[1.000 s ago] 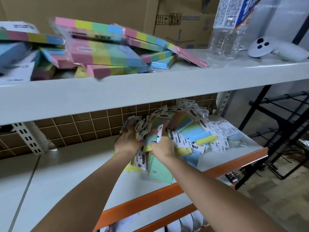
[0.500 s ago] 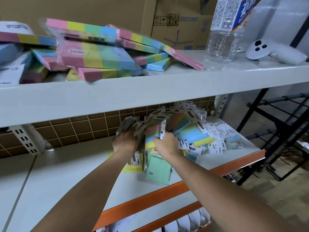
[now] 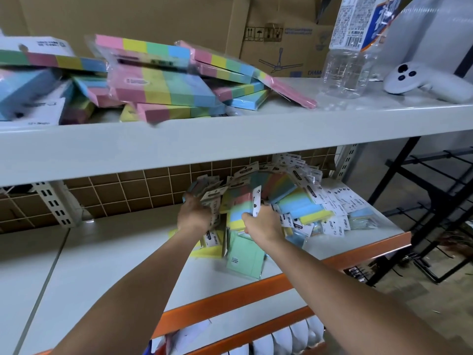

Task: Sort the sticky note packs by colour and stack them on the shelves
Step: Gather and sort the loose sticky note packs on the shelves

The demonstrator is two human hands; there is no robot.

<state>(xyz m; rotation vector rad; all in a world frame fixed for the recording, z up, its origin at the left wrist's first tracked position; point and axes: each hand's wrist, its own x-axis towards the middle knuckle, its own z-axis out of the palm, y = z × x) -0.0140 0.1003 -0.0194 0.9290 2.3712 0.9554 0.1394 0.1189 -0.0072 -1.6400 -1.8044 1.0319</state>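
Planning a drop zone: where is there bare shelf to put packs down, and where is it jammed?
Lower shelf: bare from its left end up to the left hand. Right of that the small-pack pile fills it, both hands in it. Upper shelf: only a strip between the large multicolour packs and the water bottle; a white controller sits far right.

I identify this location as a stockroom or storage area. Evidence: steel shelving (image 3: 230, 139) on slotted uprights (image 3: 51, 201) with orange beams (image 3: 230, 298), cardboard cartons (image 3: 279, 44) stacked behind, bulk packaged sticky note packs (image 3: 163, 83) piled loose, bare concrete floor (image 3: 422, 298).
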